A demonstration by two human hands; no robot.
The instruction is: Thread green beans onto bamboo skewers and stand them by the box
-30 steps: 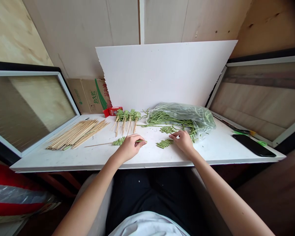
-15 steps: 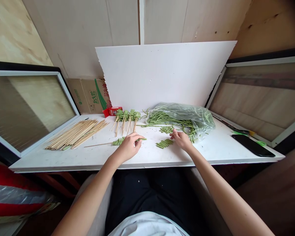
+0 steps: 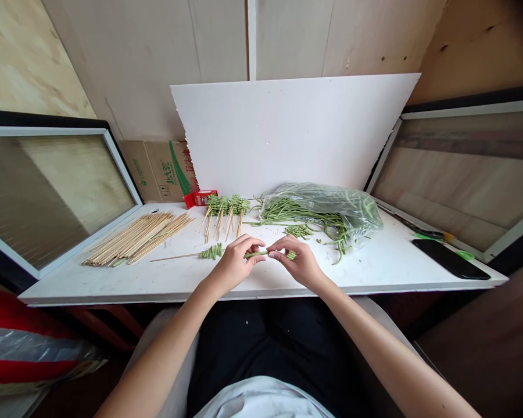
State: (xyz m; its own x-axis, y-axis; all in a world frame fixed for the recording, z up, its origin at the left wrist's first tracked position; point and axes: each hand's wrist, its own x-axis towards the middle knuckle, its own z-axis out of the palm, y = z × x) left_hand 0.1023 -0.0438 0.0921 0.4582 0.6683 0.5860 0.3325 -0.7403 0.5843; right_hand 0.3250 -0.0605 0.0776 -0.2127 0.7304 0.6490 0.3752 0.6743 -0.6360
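My left hand point(image 3: 234, 261) is closed on a bamboo skewer point(image 3: 178, 256) that lies along the white table point(image 3: 157, 278) and carries several short green bean pieces point(image 3: 212, 251). My right hand point(image 3: 295, 261) is pinched on a green bean piece point(image 3: 258, 253), held up against the skewer's tip between the two hands. A few cut bean pieces point(image 3: 292, 254) peek out beside my right fingers.
A pile of bare bamboo skewers point(image 3: 137, 237) lies at the left. Finished bean skewers point(image 3: 224, 209) and a red carton point(image 3: 199, 197) sit at the back. A plastic bag of long beans point(image 3: 322, 209) lies right of centre. A black phone point(image 3: 450, 258) lies at the far right.
My right hand has come left from the cut bean pile with a bean piece and now meets my left hand at the skewer's tip.
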